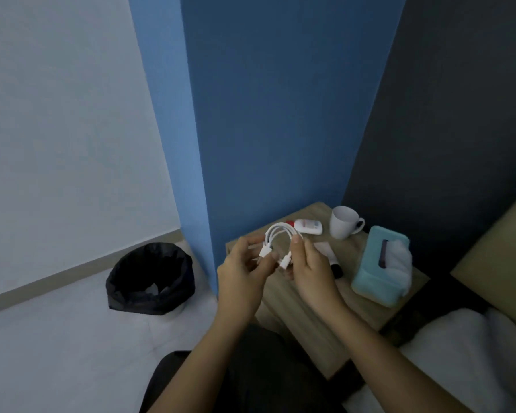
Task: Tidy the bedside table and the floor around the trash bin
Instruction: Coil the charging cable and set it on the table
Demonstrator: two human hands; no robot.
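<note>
A coiled white charging cable [280,234] is held up over the wooden bedside table [295,311]. My left hand [242,275] pinches one side of the coil near a plug, and my right hand [310,263] pinches the other side near the second plug. On the table stand a white mug [344,222], a white bottle with a red cap [307,226] lying down, and a teal tissue box [379,269]. A white tube with a dark cap [329,254] lies partly hidden behind my right hand.
A trash bin with a black liner [151,278] stands on the pale floor left of the table, beside the blue wall column. The bed with white bedding [459,353] and a headboard lies to the right. My dark-clothed legs fill the bottom middle.
</note>
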